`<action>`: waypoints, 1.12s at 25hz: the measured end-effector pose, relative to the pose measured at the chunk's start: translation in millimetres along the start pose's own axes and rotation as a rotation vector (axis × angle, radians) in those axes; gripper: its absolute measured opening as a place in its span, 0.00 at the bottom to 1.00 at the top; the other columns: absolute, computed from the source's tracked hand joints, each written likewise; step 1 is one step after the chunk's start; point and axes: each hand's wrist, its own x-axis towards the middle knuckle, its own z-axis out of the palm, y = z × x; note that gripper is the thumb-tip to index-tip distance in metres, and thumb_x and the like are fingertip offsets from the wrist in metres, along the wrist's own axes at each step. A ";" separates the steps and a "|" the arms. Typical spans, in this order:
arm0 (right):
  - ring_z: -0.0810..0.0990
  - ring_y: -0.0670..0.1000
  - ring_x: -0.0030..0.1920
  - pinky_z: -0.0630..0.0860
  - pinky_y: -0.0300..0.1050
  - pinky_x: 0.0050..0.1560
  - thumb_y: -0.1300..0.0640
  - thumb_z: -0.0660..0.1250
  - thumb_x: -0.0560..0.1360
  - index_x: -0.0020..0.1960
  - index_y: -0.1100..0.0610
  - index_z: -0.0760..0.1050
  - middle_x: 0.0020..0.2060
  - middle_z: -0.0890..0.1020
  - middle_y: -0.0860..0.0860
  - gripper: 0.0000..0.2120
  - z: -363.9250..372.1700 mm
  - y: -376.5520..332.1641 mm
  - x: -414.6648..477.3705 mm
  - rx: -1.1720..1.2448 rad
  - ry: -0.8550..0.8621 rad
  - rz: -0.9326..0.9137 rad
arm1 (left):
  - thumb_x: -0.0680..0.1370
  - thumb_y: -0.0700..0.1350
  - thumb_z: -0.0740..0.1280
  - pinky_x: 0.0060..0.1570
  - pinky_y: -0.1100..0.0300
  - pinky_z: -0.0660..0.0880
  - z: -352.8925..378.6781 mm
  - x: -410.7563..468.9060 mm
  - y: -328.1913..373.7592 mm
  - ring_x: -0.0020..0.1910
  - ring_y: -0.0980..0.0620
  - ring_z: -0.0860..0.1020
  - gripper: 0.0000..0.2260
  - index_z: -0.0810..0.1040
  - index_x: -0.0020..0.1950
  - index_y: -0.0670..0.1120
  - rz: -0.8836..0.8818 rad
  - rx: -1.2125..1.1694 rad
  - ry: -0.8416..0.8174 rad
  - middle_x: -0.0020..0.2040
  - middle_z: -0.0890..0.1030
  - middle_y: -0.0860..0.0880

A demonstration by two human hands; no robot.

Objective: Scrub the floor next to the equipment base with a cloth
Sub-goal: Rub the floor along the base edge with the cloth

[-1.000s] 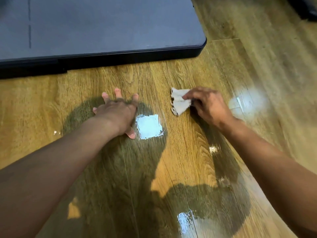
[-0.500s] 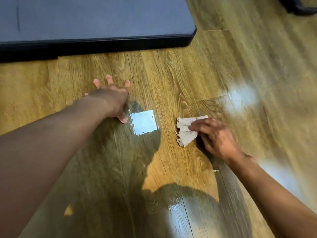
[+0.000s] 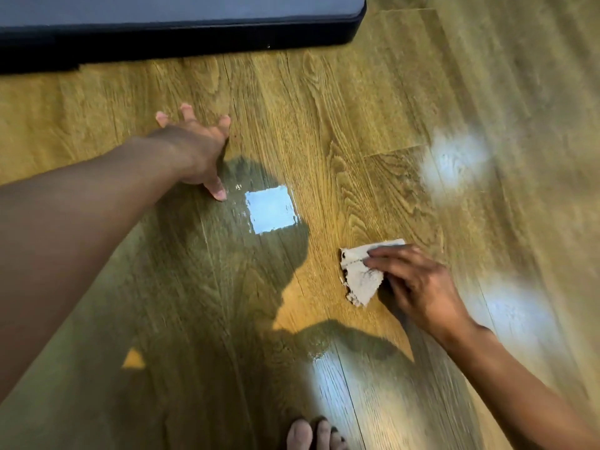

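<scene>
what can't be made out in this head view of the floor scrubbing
All in the head view.
Equipment base: cut off by the top and left edges, so its full shape is unknown.
Cloth: its right part hides under the right hand; pinched or just pressed, unclear.
Floor on the right: motion blur and glare hide any dirt.
Foot: cut off by the bottom edge.

Seen through my head camera, a bright square reflection [image 3: 272,211] gleams pale blue near the centre, its edges slightly ragged. A broad dark shadow [image 3: 211,303] spreads from it toward the lower left, with a small orange triangle of light [image 3: 133,359] inside. At right, an upper glare patch [image 3: 454,162] and a lower glare patch [image 3: 516,311] glow soft and blurred. A pale sheen [image 3: 328,378] lies low in the middle, just above bare toes [image 3: 311,433] at the bottom edge.
</scene>
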 end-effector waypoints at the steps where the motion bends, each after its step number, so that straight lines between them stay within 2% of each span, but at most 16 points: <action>1: 0.81 0.54 0.51 0.76 0.46 0.54 0.72 0.69 0.69 0.52 0.58 0.82 0.52 0.83 0.52 0.16 1.1 0.0 11.8 -0.012 0.008 0.035 | 0.64 0.55 0.78 0.69 0.33 0.54 -0.3 1.4 -0.3 0.73 0.29 0.43 0.57 0.38 0.77 0.57 0.010 -0.005 0.008 0.77 0.37 0.39; 4: 0.81 0.55 0.51 0.74 0.43 0.55 0.72 0.69 0.69 0.52 0.59 0.83 0.51 0.83 0.53 0.14 5.6 -5.2 9.7 -0.016 0.059 0.086 | 0.63 0.56 0.78 0.69 0.34 0.55 1.9 1.6 -6.7 0.74 0.30 0.43 0.57 0.38 0.77 0.58 0.019 -0.004 0.026 0.77 0.38 0.40; 6: 0.80 0.53 0.53 0.73 0.41 0.57 0.68 0.66 0.71 0.53 0.58 0.82 0.53 0.82 0.52 0.13 7.1 -10.2 -34.5 0.020 0.059 0.077 | 0.63 0.58 0.78 0.70 0.35 0.56 3.8 2.8 -9.2 0.74 0.30 0.44 0.57 0.38 0.77 0.59 0.017 0.020 0.028 0.77 0.38 0.40; 9: 0.78 0.50 0.55 0.74 0.43 0.56 0.65 0.63 0.73 0.53 0.58 0.82 0.54 0.81 0.50 0.13 7.9 -15.3 -73.6 0.064 0.044 0.071 | 0.61 0.58 0.78 0.69 0.35 0.57 3.0 6.8 -6.4 0.73 0.29 0.47 0.59 0.39 0.77 0.58 0.021 0.035 0.028 0.77 0.39 0.38; 15: 0.81 0.55 0.50 0.73 0.41 0.55 0.72 0.67 0.69 0.51 0.59 0.83 0.51 0.82 0.53 0.15 7.5 3.1 -17.3 -0.028 0.111 0.112 | 0.61 0.58 0.79 0.70 0.36 0.57 1.3 6.8 -7.2 0.73 0.28 0.47 0.59 0.39 0.77 0.57 0.025 0.048 0.040 0.77 0.40 0.38; 18: 0.79 0.51 0.54 0.70 0.37 0.59 0.66 0.63 0.73 0.54 0.57 0.82 0.54 0.81 0.50 0.14 6.8 -5.8 -54.1 0.029 0.145 0.158 | 0.63 0.57 0.79 0.70 0.36 0.57 3.7 7.6 -6.8 0.73 0.28 0.46 0.58 0.38 0.77 0.56 0.018 0.043 0.029 0.77 0.39 0.38; 20: 0.79 0.50 0.55 0.72 0.39 0.58 0.65 0.62 0.73 0.53 0.57 0.82 0.54 0.81 0.50 0.13 6.8 -1.5 -52.8 0.032 0.154 0.151 | 0.63 0.56 0.79 0.70 0.36 0.57 3.9 10.5 -4.4 0.73 0.27 0.46 0.58 0.38 0.77 0.56 0.009 0.029 0.015 0.77 0.38 0.37; 23: 0.80 0.54 0.53 0.77 0.47 0.54 0.70 0.67 0.72 0.53 0.60 0.82 0.53 0.82 0.55 0.13 0.9 18.1 11.6 -0.031 0.163 0.151 | 0.63 0.56 0.79 0.69 0.35 0.57 3.6 10.9 -3.7 0.73 0.27 0.46 0.59 0.37 0.77 0.56 0.012 0.020 0.010 0.76 0.38 0.37; 25: 0.80 0.55 0.53 0.77 0.48 0.54 0.73 0.69 0.70 0.53 0.60 0.82 0.52 0.82 0.56 0.15 -4.3 24.3 48.2 -0.042 0.161 0.171 | 0.63 0.55 0.79 0.69 0.35 0.57 3.1 8.8 -5.4 0.73 0.28 0.45 0.58 0.37 0.77 0.57 0.008 0.010 0.009 0.76 0.37 0.38; 28: 0.80 0.56 0.52 0.77 0.47 0.53 0.76 0.69 0.69 0.54 0.60 0.81 0.53 0.82 0.56 0.18 -2.2 27.0 32.0 -0.066 0.150 0.147 | 0.65 0.53 0.78 0.68 0.32 0.57 4.0 8.6 -4.5 0.73 0.29 0.43 0.57 0.36 0.76 0.57 -0.002 -0.003 -0.013 0.76 0.35 0.39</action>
